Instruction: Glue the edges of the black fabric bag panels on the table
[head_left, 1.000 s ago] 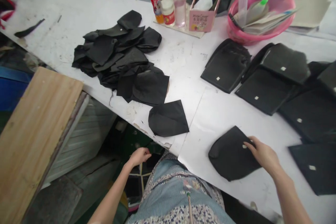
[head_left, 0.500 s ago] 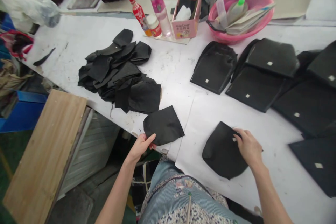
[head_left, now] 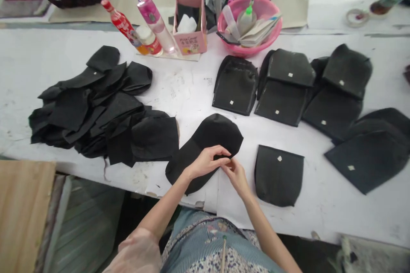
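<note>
A black fabric piece [head_left: 221, 130], spread into a long rounded shape, lies on the white table in front of me. My left hand [head_left: 209, 161] reaches across it, thumb and fingers closed together at its right edge. At that same spot my right hand [head_left: 237, 175] pinches the edge, and the fingertips of both hands meet. What exactly lies between the fingertips is partly hidden. Just right of my hands, a separate black fabric piece [head_left: 278, 181] with a small white tag [head_left: 279, 158] rests flat, touched by neither hand.
A loose heap of black pieces [head_left: 96, 106] covers the left. Several tagged black pieces [head_left: 285, 89] overlap at the right. Along the back stand a red bottle [head_left: 120, 23], a pink-topped bottle [head_left: 155, 17], a pink box [head_left: 192, 38] and a pink basin [head_left: 248, 49].
My right hand has left the tagged piece and moved left to meet my left hand. The piece at my left hand is now spread longer. The view has shifted rightward.
</note>
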The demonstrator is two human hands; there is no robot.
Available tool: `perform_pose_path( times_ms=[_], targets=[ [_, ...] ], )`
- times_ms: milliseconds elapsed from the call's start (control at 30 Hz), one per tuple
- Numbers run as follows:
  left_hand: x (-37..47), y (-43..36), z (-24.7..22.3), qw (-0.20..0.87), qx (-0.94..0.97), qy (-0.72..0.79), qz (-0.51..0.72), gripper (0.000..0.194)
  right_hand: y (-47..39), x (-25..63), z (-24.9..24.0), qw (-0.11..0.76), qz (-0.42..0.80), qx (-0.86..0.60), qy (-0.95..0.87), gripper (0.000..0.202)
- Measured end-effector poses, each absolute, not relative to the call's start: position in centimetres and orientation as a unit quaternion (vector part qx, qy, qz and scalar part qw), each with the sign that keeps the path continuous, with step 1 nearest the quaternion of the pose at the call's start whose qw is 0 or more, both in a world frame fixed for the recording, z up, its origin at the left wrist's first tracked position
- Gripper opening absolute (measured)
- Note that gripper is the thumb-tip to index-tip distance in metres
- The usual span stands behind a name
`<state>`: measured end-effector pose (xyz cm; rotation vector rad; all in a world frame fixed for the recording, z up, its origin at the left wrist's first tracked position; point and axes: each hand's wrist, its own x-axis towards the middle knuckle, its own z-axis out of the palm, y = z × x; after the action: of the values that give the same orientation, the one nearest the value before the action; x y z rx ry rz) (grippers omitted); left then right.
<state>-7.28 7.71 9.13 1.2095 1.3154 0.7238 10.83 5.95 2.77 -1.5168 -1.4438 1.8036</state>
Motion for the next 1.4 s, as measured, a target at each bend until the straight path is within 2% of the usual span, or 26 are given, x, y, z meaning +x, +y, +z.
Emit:
perform_pose_path(
  times_ms=[100, 167, 233, 300, 433, 467, 633, 700, 733, 800, 933, 1000, 1033, 1067, 1100, 1133, 1167, 1233, 1267, 1400],
  targets=[
    [-10.7, 5.9, 8.0, 0.393, 0.559, 0.692, 0.234, 0.023, 5.4, 9.2, 1.2, 0.211, 0.613, -0.6, -0.469, 0.052],
    [-13.1, 4.9, 7.1, 0.267, 0.562, 0.773, 0.127, 0.035, 5.3, 9.1, 0.9, 0.217, 0.6, -0.62, -0.457, 0.054],
    [-14.9, 4.6, 6.0, 0.222, 0.566, 0.794, 0.035, 0.049, 5.0, 9.1, 0.9, 0.22, 0.593, -0.63, -0.451, 0.055],
    [-16.2, 4.9, 5.2, 0.251, 0.561, 0.789, 0.005, 0.05, 4.6, 9.0, 1.0, 0.223, 0.588, -0.638, -0.443, 0.055],
    [-17.6, 6.0, 4.6, 0.398, 0.509, 0.762, 0.032, 0.014, 4.3, 9.1, 1.2, 0.232, 0.565, -0.66, -0.438, 0.054],
    [-17.8, 6.1, 4.7, 0.431, 0.506, 0.746, 0.041, 0.011, 4.2, 9.3, 1.4, 0.235, 0.549, -0.67, -0.44, 0.053],
    [-17.6, 4.9, 7.8, 0.631, 0.438, 0.611, 0.192, 0.033, 2.8, 9.7, 4.8, 0.287, 0.414, -0.718, -0.48, 0.043],
    [-17.2, 4.2, 9.6, 0.685, 0.411, 0.561, 0.218, 0.036, 2.0, 9.1, 6.4, 0.308, 0.374, -0.644, -0.592, 0.033],
    [-17.0, 4.0, 10.4, 0.698, 0.415, 0.542, 0.215, 0.035, 1.7, 8.7, 7.0, 0.304, 0.374, -0.595, -0.643, 0.035],
    [-16.4, 3.8, 11.8, 0.697, 0.445, 0.526, 0.202, 0.033, 1.6, 8.2, 8.2, 0.288, 0.401, -0.527, -0.692, 0.038],
    [-15.3, 4.5, 13.1, 0.594, 0.504, 0.582, 0.234, 0.03, 3.4, 9.3, 10.7, 0.19, 0.569, -0.491, -0.631, 0.011],
    [-14.6, 5.1, 13.0, 0.524, 0.509, 0.618, 0.291, 0.024, 5.1, 10.7, 12.2, 0.137, 0.626, -0.458, -0.616, 0.015],
    [-14.3, 5.5, 12.8, 0.496, 0.507, 0.631, 0.315, 0.031, 6.2, 11.5, 12.7, 0.123, 0.648, -0.435, -0.613, 0.017],
    [-13.9, 5.8, 12.5, 0.482, 0.501, 0.638, 0.33, 0.049, 7.2, 12.2, 13.1, 0.113, 0.664, -0.419, -0.609, 0.018],
    [-13.5, 6.1, 12.0, 0.493, 0.492, 0.638, 0.329, 0.068, 8.4, 12.8, 13.2, 0.099, 0.675, -0.402, -0.611, 0.017],
    [-13.0, 6.4, 11.5, 0.529, 0.474, 0.631, 0.312, 0.077, 9.6, 13.4, 13.1, 0.082, 0.678, -0.384, -0.621, 0.015],
    [-12.4, 6.7, 10.7, 0.581, 0.443, 0.618, 0.289, 0.074, 10.8, 13.8, 12.7, 0.067, 0.667, -0.372, -0.643, 0.014],
    [-11.1, 7.2, 8.9, 0.678, 0.355, 0.589, 0.259, 0.055, 13.5, 14.5, 11.3, 0.043, 0.594, -0.381, -0.707, 0.013],
    [-10.4, 7.4, 7.8, 0.701, 0.311, 0.584, 0.265, 0.051, 14.9, 14.7, 10.4, 0.041, 0.562, -0.398, -0.724, 0.013],
    [-7.9, 8.3, 4.0, 0.683, 0.224, 0.614, 0.327, 0.054, 20.6, 14.7, 7.2, 0.06, 0.415, -0.519, -0.744, 0.018]
  ],
)
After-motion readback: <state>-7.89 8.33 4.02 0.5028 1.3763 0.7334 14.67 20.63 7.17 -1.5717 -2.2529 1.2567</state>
